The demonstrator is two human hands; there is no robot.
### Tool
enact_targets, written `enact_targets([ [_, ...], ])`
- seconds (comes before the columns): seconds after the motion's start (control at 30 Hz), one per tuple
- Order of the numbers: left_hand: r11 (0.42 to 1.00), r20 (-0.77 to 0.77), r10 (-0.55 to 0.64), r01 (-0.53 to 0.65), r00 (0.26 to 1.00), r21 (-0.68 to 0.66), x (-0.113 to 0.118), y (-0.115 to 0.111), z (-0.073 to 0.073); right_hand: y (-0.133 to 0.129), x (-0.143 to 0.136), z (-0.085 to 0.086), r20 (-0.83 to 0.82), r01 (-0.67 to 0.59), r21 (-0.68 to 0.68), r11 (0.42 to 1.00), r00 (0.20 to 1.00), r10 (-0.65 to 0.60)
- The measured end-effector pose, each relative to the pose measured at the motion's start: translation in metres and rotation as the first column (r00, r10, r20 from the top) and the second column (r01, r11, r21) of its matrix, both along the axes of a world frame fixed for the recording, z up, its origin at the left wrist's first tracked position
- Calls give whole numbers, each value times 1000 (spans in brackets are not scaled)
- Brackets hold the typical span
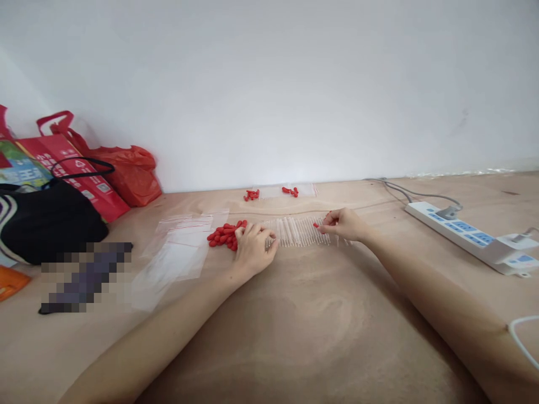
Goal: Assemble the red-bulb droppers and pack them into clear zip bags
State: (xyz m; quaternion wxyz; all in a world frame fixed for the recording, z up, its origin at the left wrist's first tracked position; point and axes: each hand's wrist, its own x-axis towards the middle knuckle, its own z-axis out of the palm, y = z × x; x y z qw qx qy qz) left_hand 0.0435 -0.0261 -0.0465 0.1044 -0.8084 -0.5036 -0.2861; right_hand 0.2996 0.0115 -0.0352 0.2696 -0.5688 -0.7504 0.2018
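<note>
A row of thin clear tubes point(290, 231), like glass dropper tubes, lies side by side on the wooden table. At its left end my left hand point(256, 246) rests with bent fingers a little apart, between the tubes and a pile of red rubber bulbs point(222, 235). Nothing shows in that hand, though its fingertips are partly hidden. Over the row's right end, my right hand point(346, 224) is closed in a pinch on a small red bulb point(315, 225). Another bit of red shows by its fingers.
Clear zip bags point(181, 247) lie left of the pile. Near the wall, small red groups point(290, 192) rest on more clear bags. A white power strip point(458, 230) with cables stands at right. Red bags point(130, 174) and a black bag point(50, 224) fill the left side.
</note>
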Motion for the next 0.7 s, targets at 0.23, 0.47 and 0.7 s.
enact_targets([
  [0.23, 965, -25, 193, -195, 981, -176, 37, 40, 10, -34, -48, 1, 62, -531, 90, 843, 847, 527],
  [0.47, 923, -89, 276, -290, 957, -255, 51, 53, 8, -41, -63, -14, 38, -551, 146, 822, 833, 552],
  [0.7, 856, -171, 361, -398, 917, -331, 64, 62, 11, -40, -67, -32, 36, -502, 291, 814, 856, 515],
])
